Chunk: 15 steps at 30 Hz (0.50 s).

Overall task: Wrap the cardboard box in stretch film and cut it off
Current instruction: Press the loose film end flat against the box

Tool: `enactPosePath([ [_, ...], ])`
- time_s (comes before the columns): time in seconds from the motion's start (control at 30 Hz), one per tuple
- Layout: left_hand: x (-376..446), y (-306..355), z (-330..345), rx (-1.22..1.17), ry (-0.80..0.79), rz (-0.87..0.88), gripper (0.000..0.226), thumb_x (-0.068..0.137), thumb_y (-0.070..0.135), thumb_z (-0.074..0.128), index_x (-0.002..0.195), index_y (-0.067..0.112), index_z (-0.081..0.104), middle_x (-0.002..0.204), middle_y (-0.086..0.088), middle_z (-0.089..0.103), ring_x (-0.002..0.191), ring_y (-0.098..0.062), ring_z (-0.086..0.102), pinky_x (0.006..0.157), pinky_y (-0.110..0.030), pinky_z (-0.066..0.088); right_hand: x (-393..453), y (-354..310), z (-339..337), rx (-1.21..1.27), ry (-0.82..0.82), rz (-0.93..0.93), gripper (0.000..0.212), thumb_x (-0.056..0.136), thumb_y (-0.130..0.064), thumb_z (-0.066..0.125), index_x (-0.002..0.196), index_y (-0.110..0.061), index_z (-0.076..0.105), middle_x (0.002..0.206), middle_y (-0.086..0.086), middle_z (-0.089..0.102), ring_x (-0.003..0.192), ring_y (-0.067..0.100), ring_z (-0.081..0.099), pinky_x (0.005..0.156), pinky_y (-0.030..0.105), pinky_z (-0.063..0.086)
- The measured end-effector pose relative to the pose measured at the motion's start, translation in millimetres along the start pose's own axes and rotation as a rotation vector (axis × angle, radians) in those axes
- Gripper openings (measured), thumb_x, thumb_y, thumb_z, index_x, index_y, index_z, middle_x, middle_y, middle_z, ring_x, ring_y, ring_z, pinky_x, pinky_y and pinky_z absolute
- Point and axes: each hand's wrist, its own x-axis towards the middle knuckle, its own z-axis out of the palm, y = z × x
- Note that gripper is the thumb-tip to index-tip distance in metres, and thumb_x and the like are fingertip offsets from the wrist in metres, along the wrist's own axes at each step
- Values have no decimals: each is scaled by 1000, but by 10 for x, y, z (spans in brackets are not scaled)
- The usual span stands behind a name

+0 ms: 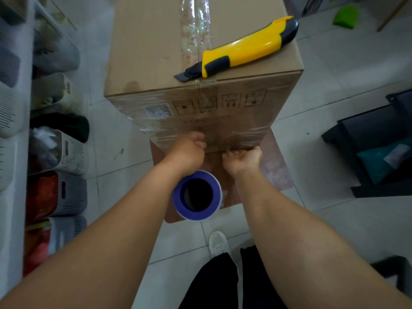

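Far to the left of the left hand, slatted storage baskets line a shelf. That hand presses curled fingers against the near face of the cardboard box, apparently pinching the stretch film banded round it, though the grip is hard to tell. Just below its wrist stands the film roll, blue-cored, on brown cardboard on the floor. Right of it, the right hand curls its fingers at the box's bottom edge, gripping film there. Above both hands, a yellow utility knife lies on the box top.
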Motion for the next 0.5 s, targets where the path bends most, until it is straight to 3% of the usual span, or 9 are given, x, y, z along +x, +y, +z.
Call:
enactPosePath([
  [0.37, -42, 111, 49, 55, -22, 70, 39, 102, 19, 42, 141, 17, 44, 139, -5, 52, 124, -21, 50, 97, -24, 39, -275, -101, 167, -150, -20, 73, 73, 97, -49, 26, 153, -4, 13, 159, 18, 19, 147, 30, 18, 121, 40, 13],
  [0.5, -103, 155, 33, 45, -24, 92, 41, 101, 18, 42, 142, 16, 42, 139, -6, 52, 123, -22, 52, 94, -24, 41, -471, -191, 205, -173, -96, 91, 76, 98, -51, 25, 153, -1, 9, 159, 20, 17, 147, 30, 18, 121, 41, 11],
])
